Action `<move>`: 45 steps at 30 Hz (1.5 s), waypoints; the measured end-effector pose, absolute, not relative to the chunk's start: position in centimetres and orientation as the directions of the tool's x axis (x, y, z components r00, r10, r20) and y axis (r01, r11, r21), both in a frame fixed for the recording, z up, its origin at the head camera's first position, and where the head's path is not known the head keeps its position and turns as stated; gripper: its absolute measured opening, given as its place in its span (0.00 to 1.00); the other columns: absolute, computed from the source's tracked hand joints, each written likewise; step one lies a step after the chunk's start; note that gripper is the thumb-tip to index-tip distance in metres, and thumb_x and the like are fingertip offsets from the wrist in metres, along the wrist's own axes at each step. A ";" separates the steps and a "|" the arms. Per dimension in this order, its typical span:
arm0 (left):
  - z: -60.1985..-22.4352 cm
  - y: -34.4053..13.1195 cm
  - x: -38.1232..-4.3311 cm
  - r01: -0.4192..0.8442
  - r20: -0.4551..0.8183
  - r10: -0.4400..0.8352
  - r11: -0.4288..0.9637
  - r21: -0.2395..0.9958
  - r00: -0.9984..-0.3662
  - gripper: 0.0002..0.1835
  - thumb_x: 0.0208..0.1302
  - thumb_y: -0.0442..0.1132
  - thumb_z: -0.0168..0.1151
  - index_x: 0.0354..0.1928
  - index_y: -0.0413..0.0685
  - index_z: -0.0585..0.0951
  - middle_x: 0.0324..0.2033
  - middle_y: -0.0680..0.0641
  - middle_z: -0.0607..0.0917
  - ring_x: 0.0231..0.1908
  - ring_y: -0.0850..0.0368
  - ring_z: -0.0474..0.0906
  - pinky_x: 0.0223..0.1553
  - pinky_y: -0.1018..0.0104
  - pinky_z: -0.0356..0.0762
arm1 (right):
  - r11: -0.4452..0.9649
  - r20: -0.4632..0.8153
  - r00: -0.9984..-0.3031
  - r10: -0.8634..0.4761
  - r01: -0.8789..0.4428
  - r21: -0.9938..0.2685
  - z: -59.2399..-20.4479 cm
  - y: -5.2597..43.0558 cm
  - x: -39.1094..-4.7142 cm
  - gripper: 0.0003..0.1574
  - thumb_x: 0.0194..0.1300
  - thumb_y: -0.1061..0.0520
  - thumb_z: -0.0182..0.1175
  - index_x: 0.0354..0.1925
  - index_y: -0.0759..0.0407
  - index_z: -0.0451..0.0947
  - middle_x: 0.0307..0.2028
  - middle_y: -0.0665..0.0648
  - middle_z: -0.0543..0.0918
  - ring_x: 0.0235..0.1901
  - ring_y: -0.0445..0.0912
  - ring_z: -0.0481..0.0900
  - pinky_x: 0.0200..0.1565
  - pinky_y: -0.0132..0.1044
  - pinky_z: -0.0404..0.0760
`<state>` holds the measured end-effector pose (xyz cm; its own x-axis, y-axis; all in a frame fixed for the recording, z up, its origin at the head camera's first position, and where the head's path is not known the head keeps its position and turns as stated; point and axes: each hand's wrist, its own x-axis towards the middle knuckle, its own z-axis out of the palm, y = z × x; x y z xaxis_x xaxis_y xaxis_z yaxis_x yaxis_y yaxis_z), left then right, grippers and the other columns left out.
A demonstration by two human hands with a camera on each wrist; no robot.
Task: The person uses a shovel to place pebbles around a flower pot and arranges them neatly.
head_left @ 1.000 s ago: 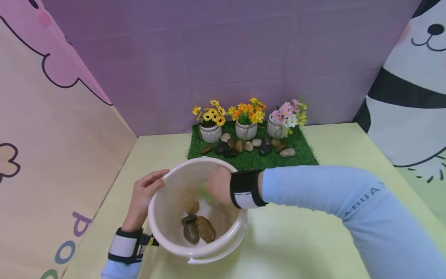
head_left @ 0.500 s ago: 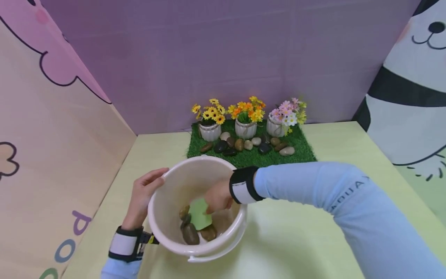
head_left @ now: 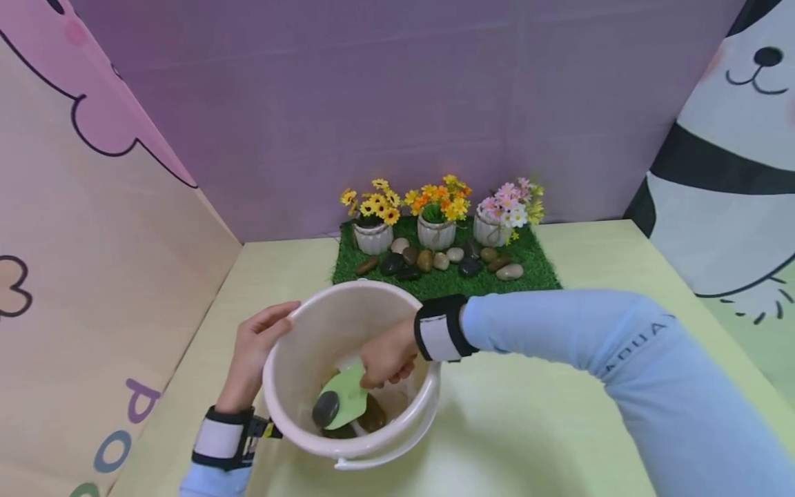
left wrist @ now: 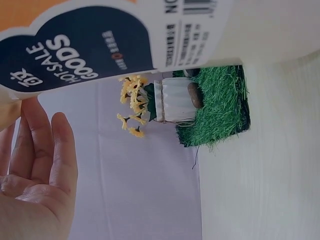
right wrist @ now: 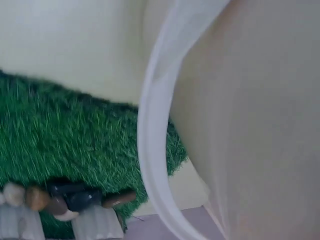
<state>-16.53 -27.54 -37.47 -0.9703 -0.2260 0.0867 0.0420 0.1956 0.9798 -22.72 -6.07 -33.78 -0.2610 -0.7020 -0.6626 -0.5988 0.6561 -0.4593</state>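
Observation:
A white bucket [head_left: 310, 449] stands on the table, its mouth facing up. My left hand [head_left: 261, 348] grips its left rim, thumb over the edge and fingers along the outside; the left wrist view shows this hand [left wrist: 40, 175] against the labelled outer wall. Inside the bucket, my right hand [head_left: 386, 355] grips a light green flat scoop [head_left: 349, 399], whose held end is hidden. A dark oval stone [head_left: 326, 408] lies on the scoop. Beneath it, a brown stone [head_left: 374, 414] and other stones are partly covered. In the right wrist view the hand is hidden; the bucket's rim [right wrist: 152, 130] crosses the picture.
Behind the bucket lies a green turf mat [head_left: 540, 266] with several pebbles. Three white pots stand on it: yellow flowers [head_left: 375, 203], orange flowers [head_left: 439, 200] and pink flowers [head_left: 511, 203]. A purple cloth wall [head_left: 397, 90] closes the back. The bucket's handle [head_left: 397, 452] hangs in front.
My right hand has brought the green scoop from the bucket's far side toward the stones and tilted it. A dark stone is now on the scoop. The left hand stays on the rim.

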 end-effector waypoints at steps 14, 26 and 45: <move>-37.5 -27.6 -16.6 0.055 0.093 -0.223 0.171 0.984 -0.970 0.13 0.64 0.35 0.54 0.48 0.43 0.80 0.33 0.60 0.84 0.32 0.64 0.81 0.31 0.70 0.82 | 0.535 -0.532 -0.156 -0.832 -0.481 -0.695 -30.7 -3.9 -23.9 0.20 0.69 0.52 0.45 0.21 0.51 0.71 0.10 0.48 0.60 0.09 0.39 0.57 0.14 0.29 0.58; -37.4 -27.4 -16.6 0.039 0.085 -0.234 0.197 0.980 -0.969 0.12 0.64 0.37 0.55 0.47 0.49 0.81 0.35 0.64 0.83 0.40 0.65 0.77 0.40 0.74 0.77 | 0.434 -0.407 -0.177 -0.896 -0.543 -0.719 -26.4 -2.6 -25.8 0.19 0.71 0.48 0.44 0.27 0.51 0.74 0.12 0.48 0.64 0.10 0.40 0.60 0.14 0.29 0.61; -37.6 -27.4 -16.7 0.037 0.089 -0.241 0.214 0.976 -0.967 0.14 0.64 0.34 0.52 0.49 0.41 0.79 0.34 0.64 0.83 0.32 0.65 0.81 0.33 0.70 0.81 | 0.665 -0.396 -0.574 -0.716 -0.391 -0.636 -27.4 7.5 -35.7 0.28 0.69 0.43 0.42 0.17 0.56 0.65 0.11 0.51 0.61 0.10 0.43 0.55 0.17 0.34 0.62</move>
<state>-16.73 -27.43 -37.60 -0.9666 -0.2405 0.0889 0.0366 0.2137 0.9762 -35.67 7.53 -27.43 -0.5745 -0.7162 -0.3964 -0.3908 0.6655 -0.6360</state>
